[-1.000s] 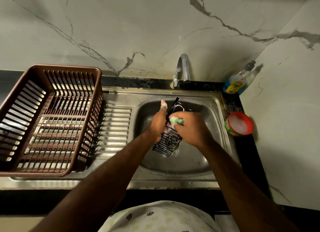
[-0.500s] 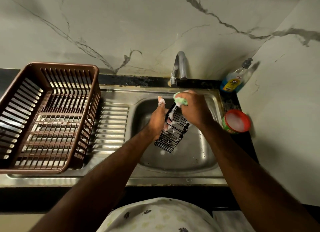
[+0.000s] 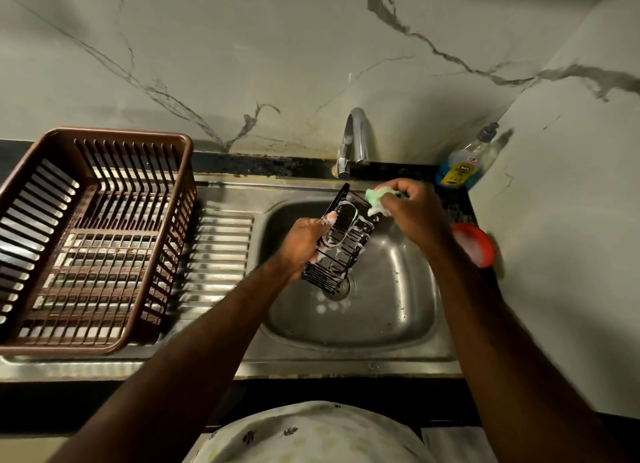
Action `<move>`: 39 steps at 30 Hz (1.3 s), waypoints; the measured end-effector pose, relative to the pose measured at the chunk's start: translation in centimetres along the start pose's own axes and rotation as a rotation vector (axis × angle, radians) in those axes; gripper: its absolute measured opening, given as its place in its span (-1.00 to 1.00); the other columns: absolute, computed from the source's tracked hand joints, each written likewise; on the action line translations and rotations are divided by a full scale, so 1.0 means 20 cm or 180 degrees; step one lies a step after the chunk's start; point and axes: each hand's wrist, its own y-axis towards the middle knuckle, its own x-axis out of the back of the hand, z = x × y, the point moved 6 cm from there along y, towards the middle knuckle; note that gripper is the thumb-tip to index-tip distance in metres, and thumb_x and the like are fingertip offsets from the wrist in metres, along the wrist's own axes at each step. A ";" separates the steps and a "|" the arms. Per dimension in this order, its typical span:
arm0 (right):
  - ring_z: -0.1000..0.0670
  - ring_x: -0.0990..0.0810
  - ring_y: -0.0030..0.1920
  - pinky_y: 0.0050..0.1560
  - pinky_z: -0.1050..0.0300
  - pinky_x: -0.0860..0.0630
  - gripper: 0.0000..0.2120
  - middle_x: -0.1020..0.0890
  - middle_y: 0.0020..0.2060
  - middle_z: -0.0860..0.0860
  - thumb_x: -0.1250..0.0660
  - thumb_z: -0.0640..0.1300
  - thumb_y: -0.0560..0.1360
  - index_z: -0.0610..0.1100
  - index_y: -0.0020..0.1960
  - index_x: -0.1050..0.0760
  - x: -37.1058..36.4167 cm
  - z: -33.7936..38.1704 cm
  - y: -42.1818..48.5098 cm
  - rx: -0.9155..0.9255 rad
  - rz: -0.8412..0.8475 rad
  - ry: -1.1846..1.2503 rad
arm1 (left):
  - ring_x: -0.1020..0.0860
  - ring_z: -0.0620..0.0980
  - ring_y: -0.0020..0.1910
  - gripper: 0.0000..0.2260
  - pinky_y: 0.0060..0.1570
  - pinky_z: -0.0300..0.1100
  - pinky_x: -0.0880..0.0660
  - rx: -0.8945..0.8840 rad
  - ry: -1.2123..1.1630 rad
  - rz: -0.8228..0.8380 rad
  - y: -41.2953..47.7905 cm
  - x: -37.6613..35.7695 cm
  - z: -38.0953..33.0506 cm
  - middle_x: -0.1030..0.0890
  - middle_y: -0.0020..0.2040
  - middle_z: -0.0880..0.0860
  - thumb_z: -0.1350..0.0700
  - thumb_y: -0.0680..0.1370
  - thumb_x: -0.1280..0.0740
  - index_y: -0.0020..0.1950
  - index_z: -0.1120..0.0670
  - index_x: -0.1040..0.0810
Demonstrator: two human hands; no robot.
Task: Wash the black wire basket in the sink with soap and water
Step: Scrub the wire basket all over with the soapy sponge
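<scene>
Over the sink (image 3: 346, 362), left grip (image 3: 301, 244) clasps basket's (image 3: 341, 251) edge.

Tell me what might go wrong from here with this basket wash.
1. Suds coat the black wire basket and the left hand gripping it above the sink. The basket may slip and drop into the basin.
2. The right hand, scrubbing the basket's top corner with the green sponge, works close to the red tub on the counter. A wide stroke might knock it.
</scene>
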 end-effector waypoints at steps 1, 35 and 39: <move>0.13 -0.57 -0.29 -0.30 0.24 -0.42 -0.90 -0.67 -0.26 0.09 -0.41 -0.12 0.48 -0.02 -0.03 -0.68 -0.01 0.00 0.01 -0.0029 -0.0032 0.0048 | -0.31 -0.10 -0.59 -0.53 -0.57 -0.25 -0.24 -0.0009 0.0007 0.0020 0.00 0.00 0.00 -0.44 -0.52 -0.04 0.01 0.70 -0.25 -0.42 0.02 -0.47; 0.00 -0.70 -0.10 -0.13 0.27 -0.50 -0.76 -0.74 -0.02 -0.09 -0.41 -0.25 0.49 -0.14 0.14 -0.69 -0.19 0.17 0.07 0.0998 0.0465 -0.1054 | -0.31 -0.12 -0.60 -0.57 -0.61 -0.29 -0.24 -0.0135 -0.0354 -0.0319 -0.01 0.11 -0.01 -0.44 -0.53 -0.03 0.02 0.70 -0.26 -0.36 0.09 -0.47; 0.00 -0.70 -0.06 -0.07 0.24 -0.54 -0.75 -0.74 0.01 -0.07 -0.41 -0.24 0.49 -0.12 0.16 -0.68 -0.19 0.16 0.08 0.0984 0.0499 -0.1084 | -0.31 -0.10 -0.58 -0.58 -0.59 -0.28 -0.25 -0.0125 -0.0152 -0.0253 0.00 0.12 -0.01 -0.42 -0.50 -0.01 -0.03 0.69 -0.25 -0.34 0.11 -0.43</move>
